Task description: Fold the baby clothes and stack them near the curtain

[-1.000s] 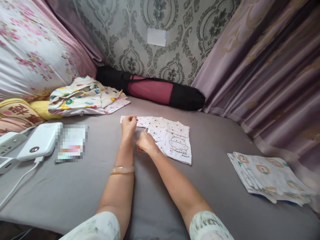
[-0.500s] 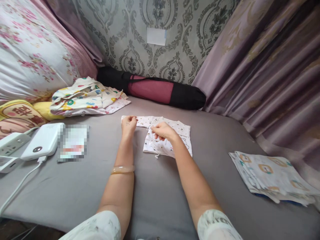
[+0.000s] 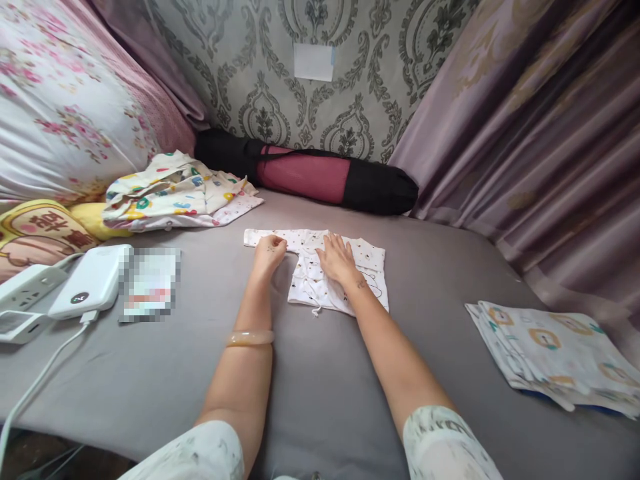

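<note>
A small white baby shirt [image 3: 367, 257] with tiny printed specks and a tie string lies on the grey sheet, one sleeve stretched out to the left and the other not visible. My left hand [image 3: 270, 255] is closed at the lower edge of that sleeve, its fingertips pinching the cloth. On the upper middle of the shirt rests my right hand [image 3: 337, 259], flat with fingers spread. It covers part of the chest and the outlined print there.
Folded printed cloths [image 3: 555, 350] lie at the right. At the left are a power bank [image 3: 93, 280], a power strip [image 3: 25, 290], a blurred packet [image 3: 150, 283] and a crumpled patterned cloth pile [image 3: 175, 193]. A long black and maroon bag [image 3: 305, 175] lies along the wall.
My right hand has opened from a curled grip and flattened onto the shirt, slightly further right. My left hand has slid right along the sleeve, away from the cuff.
</note>
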A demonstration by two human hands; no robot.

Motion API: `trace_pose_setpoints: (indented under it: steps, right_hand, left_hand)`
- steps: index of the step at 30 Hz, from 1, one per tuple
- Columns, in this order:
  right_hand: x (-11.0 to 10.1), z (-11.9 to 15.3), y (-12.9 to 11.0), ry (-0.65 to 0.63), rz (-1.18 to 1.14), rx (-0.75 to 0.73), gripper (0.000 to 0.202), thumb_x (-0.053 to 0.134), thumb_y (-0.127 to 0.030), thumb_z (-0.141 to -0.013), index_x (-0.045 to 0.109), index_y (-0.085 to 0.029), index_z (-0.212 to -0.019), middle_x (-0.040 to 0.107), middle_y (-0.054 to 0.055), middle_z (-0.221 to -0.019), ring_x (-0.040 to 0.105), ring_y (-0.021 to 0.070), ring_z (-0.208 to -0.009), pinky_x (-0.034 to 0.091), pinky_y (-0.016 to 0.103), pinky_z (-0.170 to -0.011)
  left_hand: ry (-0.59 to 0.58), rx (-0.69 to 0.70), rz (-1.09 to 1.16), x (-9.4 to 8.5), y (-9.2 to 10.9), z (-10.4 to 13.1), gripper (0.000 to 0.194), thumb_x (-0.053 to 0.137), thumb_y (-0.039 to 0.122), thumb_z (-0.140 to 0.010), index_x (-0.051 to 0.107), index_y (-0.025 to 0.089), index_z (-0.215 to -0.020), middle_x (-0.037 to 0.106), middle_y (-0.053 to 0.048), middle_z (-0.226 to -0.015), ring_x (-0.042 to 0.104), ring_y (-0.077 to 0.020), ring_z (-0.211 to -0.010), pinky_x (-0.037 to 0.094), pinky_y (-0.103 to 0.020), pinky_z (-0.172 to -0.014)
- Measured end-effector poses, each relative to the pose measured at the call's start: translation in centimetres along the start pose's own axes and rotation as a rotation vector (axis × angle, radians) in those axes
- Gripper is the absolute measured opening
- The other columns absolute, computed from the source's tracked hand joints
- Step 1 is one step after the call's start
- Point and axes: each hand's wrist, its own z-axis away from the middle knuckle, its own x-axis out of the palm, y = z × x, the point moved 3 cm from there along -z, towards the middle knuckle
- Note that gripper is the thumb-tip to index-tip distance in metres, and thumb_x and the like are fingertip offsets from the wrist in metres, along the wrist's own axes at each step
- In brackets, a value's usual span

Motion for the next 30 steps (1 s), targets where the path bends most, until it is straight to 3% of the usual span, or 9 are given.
trace_pose_setpoints:
  steps: [2,6,10,14,16,18,22,25,30]
  right_hand:
    - [1.5,-0.6,0.4,-0.032,-0.012,0.015,0.059,0.025,-0.042,-0.101,0.028,-0.012,-0.151,0.015,0.011,-0.161,0.007,0.0267,-0.148,0.006,0.048,-0.118]
    - [2.9,-1.1,0.8,-0.066,-0.015,0.062,0.062,0.019,-0.049,-0.1,0.023,-0.018,-0.154,0.007,0.006,-0.163,0.001,0.0267,-0.149,0.004,0.051,-0.117]
    - [2.9,-1.2,0.8,-0.097,-0.005,0.077,0.064,0.017,-0.052,-0.1,0.024,-0.019,-0.154,0.012,0.007,-0.162,0.002,0.0281,-0.148,0.004,0.053,-0.116]
    - [2.4,-1.3,0.8,-0.136,-0.01,0.072,0.064,0.02,-0.052,-0.1,0.025,-0.019,-0.154,0.014,0.008,-0.162,0.006,0.0298,-0.148,0.005,0.053,-0.116]
    - [2.1,-1.5,0.8,-0.147,-0.01,0.068,0.062,0.021,-0.051,-0.1,0.031,-0.018,-0.151,0.02,0.011,-0.16,0.01,0.0317,-0.147,0.006,0.055,-0.115]
    - [1.7,-1.9,0.4,-0.069,0.013,0.038,0.057,0.022,-0.046,-0.101,0.044,-0.015,-0.143,0.03,0.014,-0.156,0.016,0.0322,-0.145,0.006,0.055,-0.114]
    - [1.1,-3.0,-1.2,0.117,0.027,-0.061,0.042,0.028,-0.032,-0.101,0.058,-0.016,-0.124,0.052,0.014,-0.136,0.038,0.027,-0.129,0.024,0.043,-0.109]
    - [1.3,-4.0,-2.4,0.079,-0.024,-0.076,0.037,0.032,-0.03,-0.1,0.057,-0.02,-0.124,0.055,0.012,-0.125,0.046,0.0257,-0.117,0.037,0.035,-0.096]
    - [1.8,-4.9,-3.2,0.013,-0.051,-0.049,0.038,0.034,-0.035,-0.099,0.056,-0.019,-0.126,0.053,0.014,-0.125,0.048,0.0273,-0.116,0.038,0.036,-0.094]
  left_hand:
    - [0.044,-0.021,-0.003,-0.1,-0.1,-0.1,0.014,0.055,0.031,-0.069,0.062,0.02,-0.073,0.066,-0.006,-0.069,0.06,-0.021,-0.069,0.046,-0.032,-0.068]
    - [0.103,-0.071,0.007,-0.2,-0.1,-0.3,0.011,0.055,0.029,-0.071,0.062,0.02,-0.071,0.066,-0.006,-0.068,0.061,-0.0224,-0.07,0.046,-0.033,-0.068]
    - [0.144,-0.084,-0.083,-0.6,0.1,-0.7,0.013,0.053,0.027,-0.077,0.064,0.02,-0.077,0.069,-0.008,-0.08,0.064,-0.0253,-0.082,0.047,-0.036,-0.077]
    - [0.257,-0.089,-0.242,-1.5,0.0,-1.0,0.018,0.051,0.029,-0.082,0.066,0.019,-0.088,0.068,-0.014,-0.096,0.061,-0.031,-0.101,0.043,-0.043,-0.091]
    - [0.355,-0.096,-0.328,-2.1,0.0,-1.0,0.024,0.051,0.03,-0.084,0.065,0.017,-0.097,0.065,-0.018,-0.105,0.055,-0.0346,-0.112,0.037,-0.048,-0.098]
    - [0.462,-0.149,-0.376,-2.6,-0.2,-0.9,0.031,0.052,0.032,-0.083,0.063,0.014,-0.106,0.06,-0.022,-0.115,0.047,-0.0391,-0.12,0.034,-0.051,-0.1]
    - [0.563,-0.293,-0.359,-3.0,-0.7,-0.7,0.038,0.058,0.034,-0.08,0.06,0.011,-0.111,0.051,-0.027,-0.126,0.04,-0.0442,-0.123,0.036,-0.055,-0.096]
    - [0.57,-0.322,-0.392,-3.0,-1.0,-0.7,0.036,0.058,0.036,-0.081,0.061,0.01,-0.107,0.049,-0.028,-0.126,0.04,-0.0441,-0.121,0.035,-0.055,-0.096]
    - [0.564,-0.307,-0.454,-2.8,-1.2,-0.8,0.035,0.06,0.033,-0.08,0.06,0.012,-0.107,0.049,-0.027,-0.125,0.04,-0.0425,-0.121,0.036,-0.054,-0.095]
